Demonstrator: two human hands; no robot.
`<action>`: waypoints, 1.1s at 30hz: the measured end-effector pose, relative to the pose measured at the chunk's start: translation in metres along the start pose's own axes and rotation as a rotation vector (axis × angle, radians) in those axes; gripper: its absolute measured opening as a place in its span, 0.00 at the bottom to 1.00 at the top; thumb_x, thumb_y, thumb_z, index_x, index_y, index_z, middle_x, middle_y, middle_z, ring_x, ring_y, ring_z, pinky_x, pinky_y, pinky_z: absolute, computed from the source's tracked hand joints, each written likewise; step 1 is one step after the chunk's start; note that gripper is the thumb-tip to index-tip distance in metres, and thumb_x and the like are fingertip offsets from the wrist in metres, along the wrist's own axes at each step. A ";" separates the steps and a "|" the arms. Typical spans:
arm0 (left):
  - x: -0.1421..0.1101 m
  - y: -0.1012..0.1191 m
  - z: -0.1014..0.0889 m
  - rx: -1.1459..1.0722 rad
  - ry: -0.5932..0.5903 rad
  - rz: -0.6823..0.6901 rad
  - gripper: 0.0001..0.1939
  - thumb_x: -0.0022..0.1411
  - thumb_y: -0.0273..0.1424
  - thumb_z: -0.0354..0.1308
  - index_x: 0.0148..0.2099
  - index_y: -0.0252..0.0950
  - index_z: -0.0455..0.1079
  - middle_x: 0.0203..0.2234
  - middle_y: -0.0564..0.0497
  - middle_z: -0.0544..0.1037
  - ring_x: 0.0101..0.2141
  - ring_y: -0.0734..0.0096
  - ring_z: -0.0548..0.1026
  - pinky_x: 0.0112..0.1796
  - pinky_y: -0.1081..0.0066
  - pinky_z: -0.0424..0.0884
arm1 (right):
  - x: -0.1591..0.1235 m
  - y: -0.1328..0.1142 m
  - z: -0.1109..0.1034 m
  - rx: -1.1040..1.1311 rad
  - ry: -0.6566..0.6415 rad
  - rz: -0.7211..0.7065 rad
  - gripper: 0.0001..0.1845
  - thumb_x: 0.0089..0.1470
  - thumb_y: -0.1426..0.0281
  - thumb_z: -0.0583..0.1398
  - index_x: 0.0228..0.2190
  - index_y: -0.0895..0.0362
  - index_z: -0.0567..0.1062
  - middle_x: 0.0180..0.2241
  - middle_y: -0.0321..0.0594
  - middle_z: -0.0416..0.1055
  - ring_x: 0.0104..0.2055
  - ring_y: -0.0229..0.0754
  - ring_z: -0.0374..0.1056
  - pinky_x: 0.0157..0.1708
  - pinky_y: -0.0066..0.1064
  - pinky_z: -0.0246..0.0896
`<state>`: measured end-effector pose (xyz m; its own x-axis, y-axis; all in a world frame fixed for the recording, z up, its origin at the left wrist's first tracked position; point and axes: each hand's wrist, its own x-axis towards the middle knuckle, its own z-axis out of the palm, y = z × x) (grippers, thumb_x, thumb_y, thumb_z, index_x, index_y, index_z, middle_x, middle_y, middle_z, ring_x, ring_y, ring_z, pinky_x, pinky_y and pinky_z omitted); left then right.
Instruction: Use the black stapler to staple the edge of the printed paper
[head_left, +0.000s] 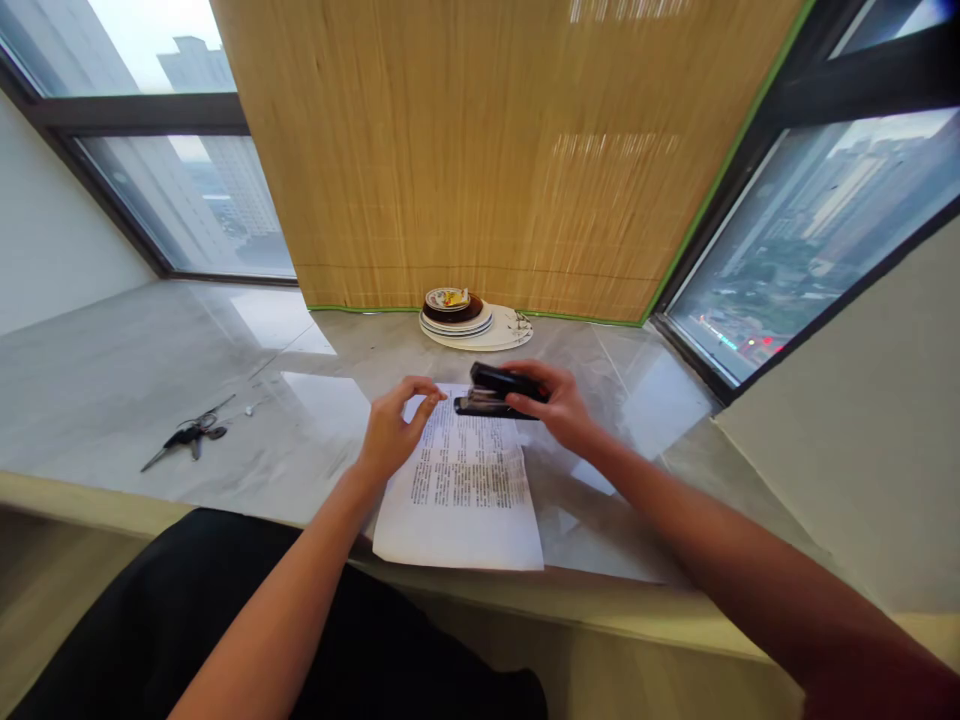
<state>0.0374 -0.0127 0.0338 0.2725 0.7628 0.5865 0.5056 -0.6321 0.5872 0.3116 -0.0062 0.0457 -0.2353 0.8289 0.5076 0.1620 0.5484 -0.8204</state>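
My right hand [559, 400] is wrapped round a black stapler [499, 388], whose jaws are apart and point left over the upper part of a printed paper [465, 530]. The paper lies on the grey marble sill and reaches its front edge; I cannot tell whether it is one sheet or several. My left hand [397, 425] is over the paper's upper left side, just left of the stapler's nose. Its thumb and forefinger are pinched together, and what is between them, if anything, is too small to make out.
A stack of plates [457, 325] rests on an oval white board [510, 325] against the bamboo blind [465, 150]. To the left lie a bunch of keys [191, 432] and a small white piece [250, 410]. Windows flank the blind; the sill's front edge [600, 605] is near my legs.
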 end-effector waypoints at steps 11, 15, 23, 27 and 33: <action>-0.026 0.007 0.034 0.272 -0.630 0.088 0.31 0.71 0.50 0.55 0.70 0.46 0.63 0.71 0.43 0.61 0.71 0.39 0.54 0.67 0.33 0.45 | -0.039 0.015 -0.097 -0.210 -0.328 0.133 0.21 0.58 0.58 0.68 0.49 0.56 0.82 0.44 0.46 0.83 0.43 0.50 0.80 0.43 0.37 0.76; -0.028 0.002 0.034 0.291 -0.582 0.078 0.30 0.71 0.49 0.54 0.70 0.45 0.62 0.71 0.43 0.61 0.72 0.41 0.52 0.68 0.36 0.43 | -0.039 0.013 -0.095 -0.239 -0.481 0.066 0.21 0.60 0.59 0.67 0.52 0.55 0.81 0.44 0.46 0.83 0.43 0.48 0.79 0.42 0.35 0.75; -0.027 0.003 0.036 0.247 -0.553 0.065 0.28 0.70 0.48 0.57 0.68 0.44 0.65 0.70 0.43 0.63 0.71 0.43 0.54 0.69 0.39 0.44 | -0.045 0.000 -0.069 -0.226 -0.583 -0.064 0.21 0.62 0.62 0.66 0.55 0.52 0.78 0.44 0.45 0.81 0.41 0.44 0.78 0.40 0.32 0.72; -0.023 0.013 0.025 0.009 -0.647 0.190 0.22 0.69 0.40 0.62 0.63 0.51 0.71 0.68 0.49 0.68 0.70 0.51 0.60 0.70 0.46 0.50 | -0.047 0.003 -0.067 -0.286 -0.618 -0.070 0.24 0.63 0.63 0.65 0.59 0.49 0.75 0.47 0.45 0.80 0.42 0.44 0.77 0.40 0.33 0.71; -0.021 0.024 0.019 -0.113 -0.793 0.167 0.22 0.66 0.40 0.65 0.61 0.59 0.74 0.68 0.56 0.67 0.71 0.47 0.57 0.70 0.42 0.47 | -0.046 -0.005 -0.062 -0.406 -0.654 -0.104 0.30 0.64 0.61 0.65 0.64 0.49 0.70 0.41 0.43 0.78 0.38 0.43 0.73 0.38 0.32 0.68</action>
<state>0.0591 -0.0417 0.0250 0.8565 0.5002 0.1274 0.3329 -0.7239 0.6043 0.3806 -0.0400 0.0427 -0.7656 0.6066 0.2144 0.4173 0.7219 -0.5521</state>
